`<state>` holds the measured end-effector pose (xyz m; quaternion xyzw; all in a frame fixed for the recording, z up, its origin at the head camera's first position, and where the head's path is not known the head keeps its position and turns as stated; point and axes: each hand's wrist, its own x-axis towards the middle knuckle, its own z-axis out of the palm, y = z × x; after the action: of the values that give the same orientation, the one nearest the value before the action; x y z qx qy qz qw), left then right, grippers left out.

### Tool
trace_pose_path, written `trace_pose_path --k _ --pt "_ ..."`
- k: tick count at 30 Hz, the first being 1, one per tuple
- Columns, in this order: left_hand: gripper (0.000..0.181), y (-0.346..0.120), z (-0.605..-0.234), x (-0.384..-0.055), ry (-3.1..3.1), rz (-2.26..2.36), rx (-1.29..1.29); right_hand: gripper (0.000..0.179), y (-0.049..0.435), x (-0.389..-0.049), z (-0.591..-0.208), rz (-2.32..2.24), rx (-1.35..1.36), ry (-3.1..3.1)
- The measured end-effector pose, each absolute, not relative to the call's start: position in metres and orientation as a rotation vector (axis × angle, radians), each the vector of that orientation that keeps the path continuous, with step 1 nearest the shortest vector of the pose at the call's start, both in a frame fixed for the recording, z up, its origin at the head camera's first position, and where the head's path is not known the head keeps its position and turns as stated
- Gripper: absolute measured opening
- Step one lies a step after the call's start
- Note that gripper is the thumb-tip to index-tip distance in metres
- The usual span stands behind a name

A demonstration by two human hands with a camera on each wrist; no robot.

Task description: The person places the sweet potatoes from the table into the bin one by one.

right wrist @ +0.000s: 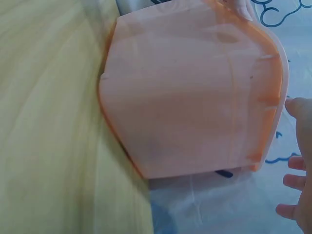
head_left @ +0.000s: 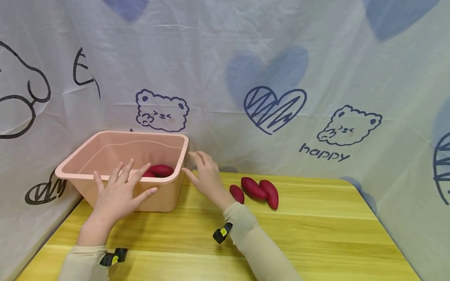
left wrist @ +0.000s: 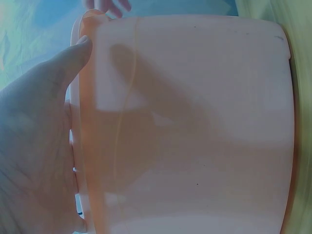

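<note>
A pink plastic basin (head_left: 161,199) stands at the table's left. Inside it, dark red sweet potatoes (head_left: 161,170) show past the front rim; the rest of its floor is hidden. My left hand (head_left: 116,199) lies spread at the front rim, fingers reaching over it; in the left wrist view the thumb (left wrist: 78,51) stays outside, by the rim. Beside the right rim is my right hand (head_left: 209,179), its fingers extended and holding nothing. Its thumb tip (right wrist: 292,105) comes very close to the rim in the right wrist view; I cannot tell whether they touch.
Three more sweet potatoes (head_left: 254,189) lie on the wood-grain table (head_left: 316,226), right of my right wrist. A printed cloth (head_left: 218,97) hangs behind the table and down both sides. Each sleeve carries a black wrist strap (head_left: 222,233).
</note>
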<state>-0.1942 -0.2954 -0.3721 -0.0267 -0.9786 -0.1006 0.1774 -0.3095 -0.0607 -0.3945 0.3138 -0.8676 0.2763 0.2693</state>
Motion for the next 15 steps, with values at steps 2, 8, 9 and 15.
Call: trace_pose_path --k 2,8,9,15 --pt "0.076 -0.295 -0.372 -0.194 -2.772 -0.284 -0.073 0.053 -0.055 -0.307 -0.398 0.728 0.819 -2.366" --pt "0.076 -0.295 -0.372 -0.194 -2.781 -0.288 -0.068 0.056 -0.037 -0.306 -0.409 0.662 0.739 -2.420" --pt "0.076 -0.295 -0.372 -0.194 -2.781 -0.289 -0.069 0.057 -0.035 -0.306 -0.411 0.646 0.727 -2.430" --pt "0.075 -0.295 -0.372 -0.194 -2.773 -0.289 -0.073 0.062 -0.020 -0.307 -0.418 0.602 0.650 -2.522"
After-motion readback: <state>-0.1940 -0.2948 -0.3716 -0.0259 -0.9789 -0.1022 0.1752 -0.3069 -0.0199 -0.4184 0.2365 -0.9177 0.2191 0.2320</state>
